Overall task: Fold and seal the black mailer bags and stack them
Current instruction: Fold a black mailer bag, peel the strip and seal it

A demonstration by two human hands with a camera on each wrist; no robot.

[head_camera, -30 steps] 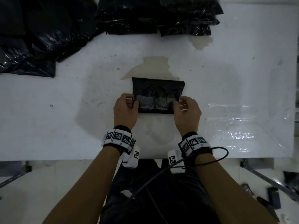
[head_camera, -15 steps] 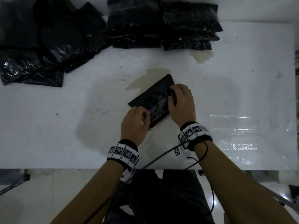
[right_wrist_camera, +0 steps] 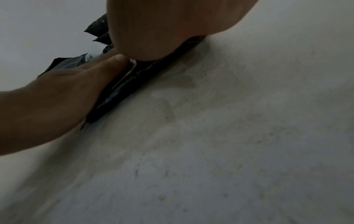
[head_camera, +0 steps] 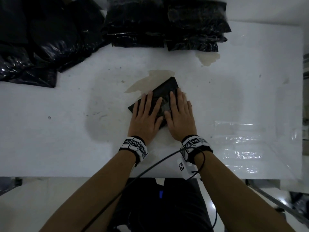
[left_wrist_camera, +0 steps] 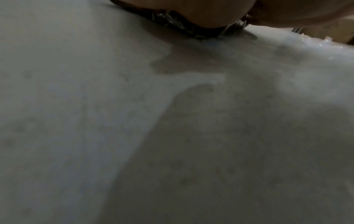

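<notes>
Your forearms come in from the near edge, a marker band on each wrist, a black cable [head_camera: 150, 166] looping off the right one. Both palms lie flat on the folded bag [head_camera: 167, 87], which sits skewed on the tabletop [head_camera: 66, 131], far corner pointing up-right. Your left hand [head_camera: 145, 118] covers the bag's near-left part, fingers [head_camera: 149, 101] straight and spread, gripping nothing. Your right hand [head_camera: 178, 114] covers the near-right part, fingers likewise straight, thumb laid inward on the shiny middle strip. The hands sit side by side, just apart.

Right wrist view: the bag [right_wrist_camera: 122, 91] squashed thin under both palms, edge flush on the tabletop. Left wrist view: mostly blurred tabletop, a sliver of crinkled bag [left_wrist_camera: 178, 25] under the hand.

A brownish stain [head_camera: 150, 81] shows beside the bag's far-left edge. Clear film [head_camera: 242, 143] lies to your right.

Farther back: two stacks [head_camera: 167, 25] of folded bags side by side, and a loose pile [head_camera: 41, 47] of black bags at far left.
</notes>
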